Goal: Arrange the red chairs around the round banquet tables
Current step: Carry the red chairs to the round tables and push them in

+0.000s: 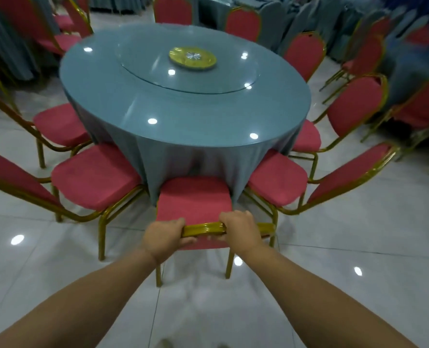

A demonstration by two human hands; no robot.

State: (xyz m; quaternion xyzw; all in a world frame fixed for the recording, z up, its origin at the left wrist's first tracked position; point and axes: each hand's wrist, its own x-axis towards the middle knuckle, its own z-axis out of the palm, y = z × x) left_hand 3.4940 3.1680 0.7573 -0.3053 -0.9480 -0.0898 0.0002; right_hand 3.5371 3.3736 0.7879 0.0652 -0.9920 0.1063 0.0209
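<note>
The red chair [194,197] stands at the near edge of the round table [183,116], its seat front touching the hanging blue cloth. The left hand [164,238] and right hand [241,228] both grip its gold top rail [203,228], fingers curled over it. More red chairs [95,175] flank it on both sides around the table's rim

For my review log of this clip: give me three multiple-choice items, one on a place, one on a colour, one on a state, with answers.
1. Where is the yellow plate?
A. on the glass turntable
B. on a seat
C. on the floor

2. What colour is the tablecloth?
A. white
B. blue-grey
C. red

3. What are the hands doing?
A. hanging free
B. resting on the table
C. gripping the chair back

Answers: 1 A, the plate sits mid-table on the glass disc. 2 B, the cloth is blue-grey. 3 C, left hand and right hand curl round the gold top rail.
</note>
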